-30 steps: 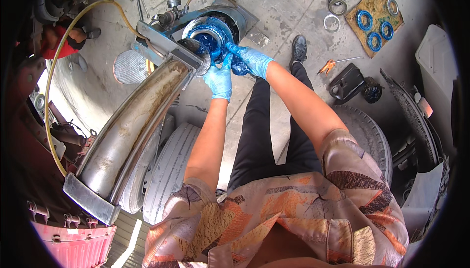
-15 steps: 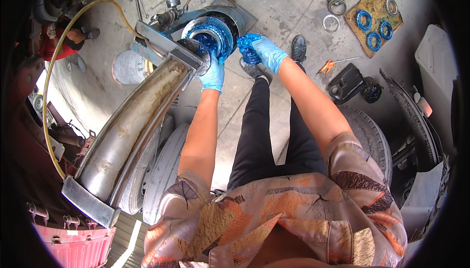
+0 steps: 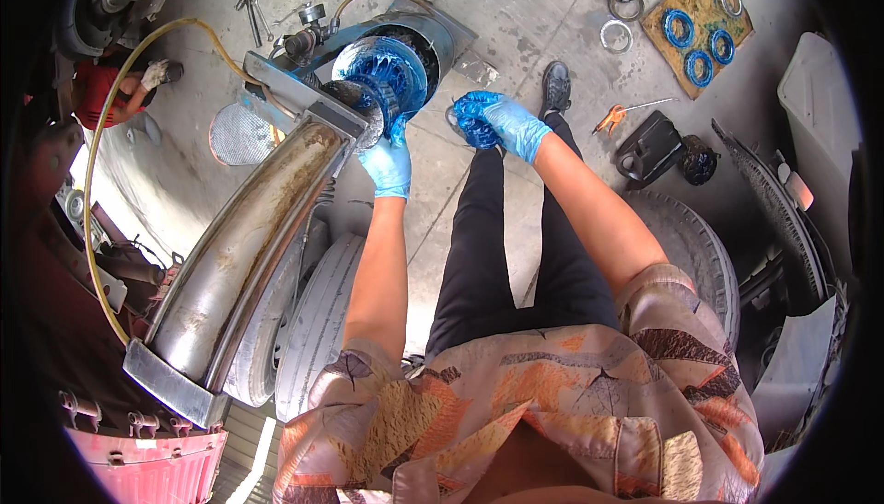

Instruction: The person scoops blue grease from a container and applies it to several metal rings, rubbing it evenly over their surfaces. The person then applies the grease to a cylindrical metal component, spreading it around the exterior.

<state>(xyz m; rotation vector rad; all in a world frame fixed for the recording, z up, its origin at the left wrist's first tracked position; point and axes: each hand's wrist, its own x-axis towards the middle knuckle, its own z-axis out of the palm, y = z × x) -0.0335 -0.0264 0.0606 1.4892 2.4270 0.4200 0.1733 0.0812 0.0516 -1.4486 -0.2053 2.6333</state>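
Watching remotely, at eleven o'clock I have my left hand (image 3: 387, 168) pinched on a greasy ring (image 3: 390, 97), fingers partly hidden, beside a round container (image 3: 416, 62) smeared inside with blue grease. At one, my right hand (image 3: 506, 122) curls around a grease lump (image 3: 476, 128). At two, a board (image 3: 702, 7) bears three coated rings (image 3: 689, 68), seemingly done, and one bare ring (image 3: 722, 0), apparently left.

From here I see a stained grey floor (image 3: 516, 7) crossed by thin seams (image 3: 437, 216), bright light (image 3: 112, 182) on its left, shadow (image 3: 737, 104) toward the right.
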